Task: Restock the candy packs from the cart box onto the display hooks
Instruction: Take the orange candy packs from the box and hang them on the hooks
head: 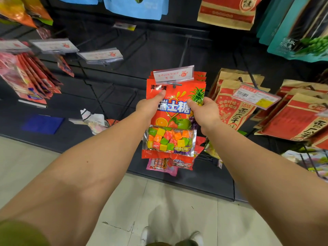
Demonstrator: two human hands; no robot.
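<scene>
A red candy pack (174, 119) with fruit pictures and a clear window of coloured cubes hangs at the tip of a display hook (174, 84), under a clear price tag holder (174, 74). More of the same red packs sit behind it on the hook. My left hand (150, 105) grips the pack's left edge, thumb on its front. My right hand (204, 111) grips the right edge by the pineapple picture. The cart box is out of view.
Empty black hooks with tag holders (100, 55) stand to the left. Red snack packs (26, 80) hang far left, brown-and-red paper bags (236, 107) at right, teal bags (301, 32) upper right. Small pink packs (164, 165) hang below. Tiled floor (177, 210) lies under me.
</scene>
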